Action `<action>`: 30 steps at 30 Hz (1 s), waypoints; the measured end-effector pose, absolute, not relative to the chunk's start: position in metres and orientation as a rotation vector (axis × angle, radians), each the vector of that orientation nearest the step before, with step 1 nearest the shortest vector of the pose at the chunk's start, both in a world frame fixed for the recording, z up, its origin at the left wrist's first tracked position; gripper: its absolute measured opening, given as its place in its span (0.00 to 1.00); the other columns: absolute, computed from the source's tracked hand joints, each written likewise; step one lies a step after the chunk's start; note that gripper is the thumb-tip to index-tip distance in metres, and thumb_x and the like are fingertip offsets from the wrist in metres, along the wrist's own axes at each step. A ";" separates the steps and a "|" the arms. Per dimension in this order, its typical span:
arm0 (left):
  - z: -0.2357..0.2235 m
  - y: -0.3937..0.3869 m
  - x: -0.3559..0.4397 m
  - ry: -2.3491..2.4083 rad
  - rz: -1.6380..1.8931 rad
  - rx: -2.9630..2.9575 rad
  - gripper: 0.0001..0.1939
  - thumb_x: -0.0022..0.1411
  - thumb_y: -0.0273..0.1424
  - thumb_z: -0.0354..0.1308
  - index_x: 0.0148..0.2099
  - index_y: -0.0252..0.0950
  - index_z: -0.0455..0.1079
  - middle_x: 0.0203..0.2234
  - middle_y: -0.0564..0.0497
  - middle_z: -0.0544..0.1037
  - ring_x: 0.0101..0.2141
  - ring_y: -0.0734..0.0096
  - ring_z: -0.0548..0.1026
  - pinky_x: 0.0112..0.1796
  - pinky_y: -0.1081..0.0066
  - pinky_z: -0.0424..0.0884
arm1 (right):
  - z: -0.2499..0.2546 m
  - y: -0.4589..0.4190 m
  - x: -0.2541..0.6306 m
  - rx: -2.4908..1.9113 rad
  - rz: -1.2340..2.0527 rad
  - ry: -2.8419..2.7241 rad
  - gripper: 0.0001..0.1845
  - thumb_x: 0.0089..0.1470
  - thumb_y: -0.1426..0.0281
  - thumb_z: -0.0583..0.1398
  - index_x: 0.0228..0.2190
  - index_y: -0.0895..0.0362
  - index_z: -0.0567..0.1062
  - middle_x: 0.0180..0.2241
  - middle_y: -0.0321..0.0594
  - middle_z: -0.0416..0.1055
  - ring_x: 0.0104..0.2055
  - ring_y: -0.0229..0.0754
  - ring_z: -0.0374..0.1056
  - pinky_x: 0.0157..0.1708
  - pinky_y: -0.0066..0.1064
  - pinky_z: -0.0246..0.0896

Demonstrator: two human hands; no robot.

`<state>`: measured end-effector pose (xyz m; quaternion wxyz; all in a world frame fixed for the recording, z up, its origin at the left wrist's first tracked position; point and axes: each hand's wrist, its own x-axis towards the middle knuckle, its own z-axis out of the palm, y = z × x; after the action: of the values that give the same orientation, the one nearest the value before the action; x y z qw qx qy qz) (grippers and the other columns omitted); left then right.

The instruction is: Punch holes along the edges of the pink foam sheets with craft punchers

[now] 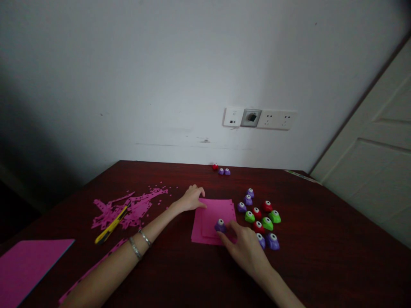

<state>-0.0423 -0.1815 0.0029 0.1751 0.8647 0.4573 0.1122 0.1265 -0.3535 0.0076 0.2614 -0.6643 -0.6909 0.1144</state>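
Observation:
A purple paper punch (220,226) with a white round button sits on a small stack of pink paper sheets (215,210). My right hand (245,244) has its thumb and index finger at the sides of this punch, closed around it. At the stack's upper left corner is my left hand (192,199), its thumb stretched over the paper and its fingers apart and curved, holding nothing. More punches lie right of the stack: several purple ones (248,199), red ones (267,206) and green ones (267,223). My right hand partly hides one purple punch.
Pink paper scraps (138,210) and tiny cut-outs lie on the left, with a yellow utility knife (111,227) on them. A larger pink sheet (34,265) is at the near left. One red and two purple punches (224,171) stand by the wall (180,107) at the dark table's (321,239) back edge.

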 end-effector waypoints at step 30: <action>0.001 -0.177 -0.043 1.216 0.273 2.417 0.18 0.44 0.41 0.65 0.36 0.35 0.70 0.30 0.50 0.73 0.31 0.68 0.71 0.32 0.72 0.64 | 0.009 -0.355 0.125 -1.817 0.267 -1.912 0.10 0.53 0.62 0.54 0.28 0.56 0.69 0.24 0.39 0.73 0.27 0.43 0.71 0.26 0.29 0.56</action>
<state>-0.0427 -0.1767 0.0013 0.2096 0.8691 0.4372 0.0983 0.1249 -0.3548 0.0086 0.2427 -0.6648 -0.6997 0.0978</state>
